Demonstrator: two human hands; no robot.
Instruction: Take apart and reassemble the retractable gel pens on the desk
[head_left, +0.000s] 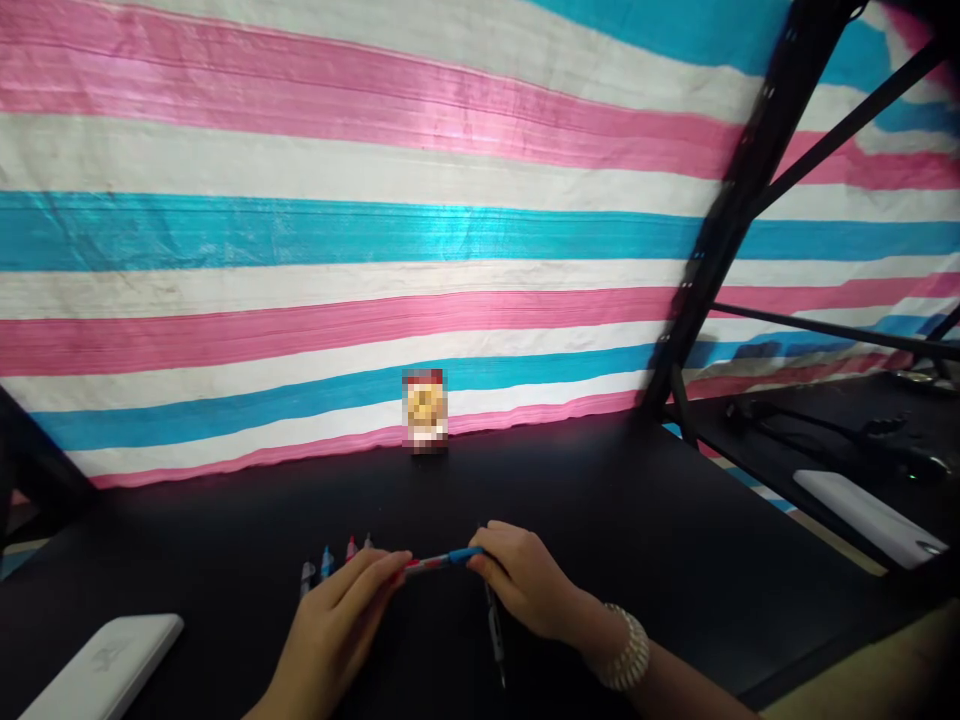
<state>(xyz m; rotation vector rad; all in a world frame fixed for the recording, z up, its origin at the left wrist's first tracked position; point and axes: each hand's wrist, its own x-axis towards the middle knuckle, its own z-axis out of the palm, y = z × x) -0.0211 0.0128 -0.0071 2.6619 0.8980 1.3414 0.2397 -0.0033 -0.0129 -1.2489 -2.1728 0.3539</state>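
Observation:
A slim pen (pixel 433 563), red at one end and blue at the other, stretches level between my two hands. My left hand (pixel 341 610) pinches its red end, and my right hand (pixel 529 580) grips the blue end between thumb and fingers. Whether the blue part is a cap or a second pen I cannot tell. Just below my right hand lies a grey pen (pixel 495 637), its tip pointing toward me. Beyond my left hand several pens stand side by side: a black one (pixel 307 578), a blue one (pixel 326 562), a pink-red one (pixel 352 548) and a greyish one (pixel 367 541), partly hidden.
A white flat device (pixel 112 665) lies at the left on the black tabletop (pixel 600 480). At the back sits a small blurred-out item (pixel 425 410) before a striped sheet (pixel 337 235). On the right are a black metal frame (pixel 724 235) and another white device (pixel 866 515).

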